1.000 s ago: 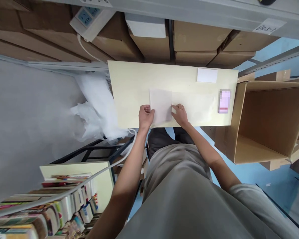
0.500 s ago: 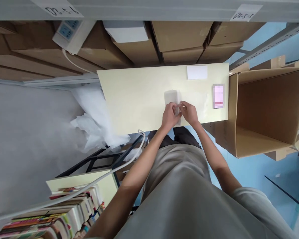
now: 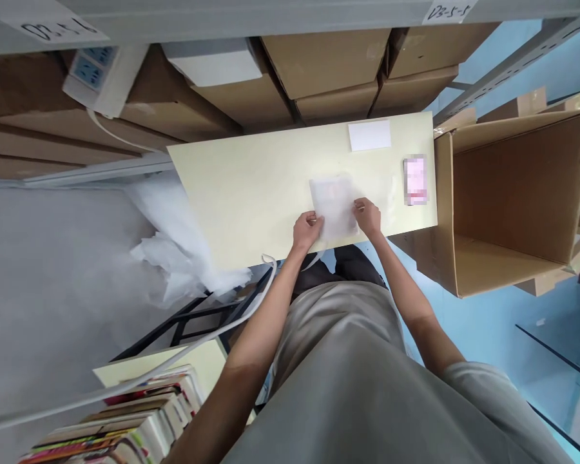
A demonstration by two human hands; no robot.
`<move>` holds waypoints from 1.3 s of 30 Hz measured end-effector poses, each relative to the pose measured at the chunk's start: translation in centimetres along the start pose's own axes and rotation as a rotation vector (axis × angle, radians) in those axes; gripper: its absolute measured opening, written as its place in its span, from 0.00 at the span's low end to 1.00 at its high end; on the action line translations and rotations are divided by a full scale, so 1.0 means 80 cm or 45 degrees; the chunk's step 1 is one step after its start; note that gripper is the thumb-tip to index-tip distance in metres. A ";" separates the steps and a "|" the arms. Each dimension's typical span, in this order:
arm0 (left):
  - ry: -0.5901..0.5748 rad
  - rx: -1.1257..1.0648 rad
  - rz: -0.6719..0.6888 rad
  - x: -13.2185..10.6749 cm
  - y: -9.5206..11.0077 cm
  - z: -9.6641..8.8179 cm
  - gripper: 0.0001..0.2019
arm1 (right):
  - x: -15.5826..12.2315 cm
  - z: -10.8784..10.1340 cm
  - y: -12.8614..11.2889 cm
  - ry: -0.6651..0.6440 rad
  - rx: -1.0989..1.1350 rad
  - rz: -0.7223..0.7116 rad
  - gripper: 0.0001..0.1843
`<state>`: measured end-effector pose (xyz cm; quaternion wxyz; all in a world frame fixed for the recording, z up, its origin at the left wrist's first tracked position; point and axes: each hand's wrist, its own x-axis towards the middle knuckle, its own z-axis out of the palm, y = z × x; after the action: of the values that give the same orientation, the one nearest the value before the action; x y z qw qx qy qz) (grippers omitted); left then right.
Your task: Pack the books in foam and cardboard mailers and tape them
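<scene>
A flat rectangular packet [image 3: 337, 206] in whitish, see-through wrapping lies near the front edge of the pale yellow tabletop [image 3: 251, 187]. Faint reddish print shows through its upper part. My left hand [image 3: 308, 231] grips its left edge with curled fingers. At the right edge, my right hand [image 3: 368, 216] pinches the wrapping between thumb and fingers. Below my left hand a thin whitish strip [image 3: 315, 260] hangs past the front edge; what it is joined to I cannot make out.
A white card [image 3: 369, 135] lies at the back and a phone-like pink-screened object [image 3: 416, 180] at the right. An open cardboard box [image 3: 444, 212] adjoins the right end. Shelved boxes [image 3: 326, 64] stand behind. A white cable [image 3: 207, 336] crosses at left, above stacked books [image 3: 125, 419].
My hands have moved apart, the left one leftward. The packet, narrow and mostly covered by my fingers before, now lies broad and flat between them. The camera view has shifted slightly.
</scene>
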<state>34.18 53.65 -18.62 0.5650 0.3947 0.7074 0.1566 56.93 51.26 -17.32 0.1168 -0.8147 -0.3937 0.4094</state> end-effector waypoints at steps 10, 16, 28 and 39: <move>0.401 -0.066 0.115 -0.011 0.001 -0.106 0.12 | -0.005 0.095 -0.106 -0.367 -0.137 -0.262 0.13; 0.444 0.148 0.258 -0.044 0.019 -0.134 0.14 | -0.019 0.150 -0.170 -0.497 -0.296 -0.374 0.07; -0.042 0.652 0.285 -0.037 0.018 0.002 0.14 | -0.029 0.049 -0.040 -0.415 0.162 -0.052 0.14; 0.344 0.356 0.189 0.012 -0.024 -0.079 0.17 | -0.060 0.081 -0.038 -0.201 0.074 -0.005 0.06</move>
<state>27.56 54.51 -18.58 0.3914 0.4959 0.7606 0.1496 48.66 48.91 -17.13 0.1099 -0.7753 -0.3913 0.4835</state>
